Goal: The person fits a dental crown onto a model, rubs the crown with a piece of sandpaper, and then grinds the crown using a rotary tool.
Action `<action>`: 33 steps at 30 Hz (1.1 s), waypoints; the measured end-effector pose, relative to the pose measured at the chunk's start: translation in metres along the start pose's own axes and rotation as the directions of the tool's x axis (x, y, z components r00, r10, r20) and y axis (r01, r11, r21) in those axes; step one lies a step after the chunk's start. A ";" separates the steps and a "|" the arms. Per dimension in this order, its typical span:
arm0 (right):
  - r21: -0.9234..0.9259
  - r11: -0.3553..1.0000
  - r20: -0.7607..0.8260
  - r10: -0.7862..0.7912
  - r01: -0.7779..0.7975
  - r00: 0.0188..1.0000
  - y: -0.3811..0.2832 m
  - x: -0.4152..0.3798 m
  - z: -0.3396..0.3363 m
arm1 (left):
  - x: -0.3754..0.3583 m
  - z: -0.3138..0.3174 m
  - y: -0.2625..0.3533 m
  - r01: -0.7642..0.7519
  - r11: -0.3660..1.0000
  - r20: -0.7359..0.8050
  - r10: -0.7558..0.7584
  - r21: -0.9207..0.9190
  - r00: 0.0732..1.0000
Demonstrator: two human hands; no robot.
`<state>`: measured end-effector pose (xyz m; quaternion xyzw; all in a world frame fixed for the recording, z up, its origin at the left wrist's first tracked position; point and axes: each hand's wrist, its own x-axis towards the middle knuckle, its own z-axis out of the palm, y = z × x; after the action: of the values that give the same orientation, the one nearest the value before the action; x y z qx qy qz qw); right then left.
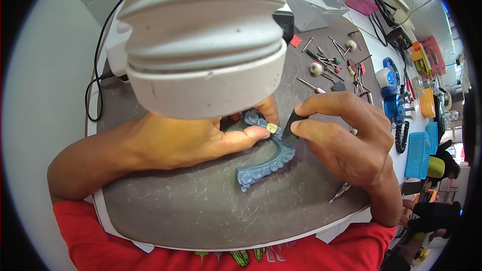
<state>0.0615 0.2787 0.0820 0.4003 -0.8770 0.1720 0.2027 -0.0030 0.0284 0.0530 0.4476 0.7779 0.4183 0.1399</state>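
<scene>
A blue-grey dental model [265, 168], shaped like a horseshoe with a row of teeth, is over the grey work mat [211, 211]. A cream tooth crown [272, 128] sits on its upper part. My left hand [186, 140] grips the model there, the thumb tip at the crown and a finger on the far side; its other fingers are mostly hidden under the white nozzle. Between thumb and index finger, my right hand [351, 138] pinches a small dark flat piece [289, 126], its edge close beside the crown and overlapping the model in this view.
A ribbed white hose nozzle [206, 80] hangs low over my left hand. Several rotary burs and polishing tips [326, 62] lie scattered at the upper right. One loose bur [339, 193] lies below my right hand. A clear plastic box [314, 2] and blue basket [417, 154] stand beyond.
</scene>
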 end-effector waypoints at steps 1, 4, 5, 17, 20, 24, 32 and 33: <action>0.005 1.000 -0.006 0.004 -0.004 1.000 -0.001 0.000 0.000 | 0.000 0.002 -0.002 -0.034 0.999 -0.018 0.034 -0.020 0.999; 0.008 1.000 0.019 0.007 -0.008 1.000 -0.002 -0.002 0.000 | 0.001 0.003 -0.003 -0.088 0.995 -0.039 0.087 -0.037 0.995; 0.007 1.000 0.019 0.008 -0.008 1.000 -0.002 -0.001 0.000 | 0.001 0.003 -0.003 -0.103 0.994 -0.043 0.101 -0.033 0.994; 0.002 0.997 -0.034 -0.076 0.076 0.997 0.000 -0.004 0.009 | -0.001 0.003 0.002 -0.180 0.980 -0.075 0.187 0.087 0.980; -0.020 0.995 -0.043 -0.095 0.095 0.995 0.000 -0.004 0.010 | 0.002 0.006 -0.002 -0.263 0.960 -0.127 0.274 0.097 0.953; -0.033 0.996 -0.063 -0.085 0.083 0.994 0.000 -0.005 0.010 | 0.004 0.006 0.000 -0.256 0.964 -0.127 0.264 0.073 0.956; -0.032 0.997 -0.075 -0.078 0.076 0.994 0.001 -0.004 0.013 | 0.004 0.006 -0.001 -0.243 0.969 -0.120 0.247 0.048 0.962; -0.025 0.997 -0.068 -0.077 0.076 0.995 0.001 -0.003 0.013 | 0.003 0.006 -0.001 -0.243 0.969 -0.121 0.247 0.048 0.961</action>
<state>0.0598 0.2754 0.0688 0.4252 -0.8553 0.1681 0.2436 -0.0015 0.0340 0.0493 0.5154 0.7305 0.4470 0.0301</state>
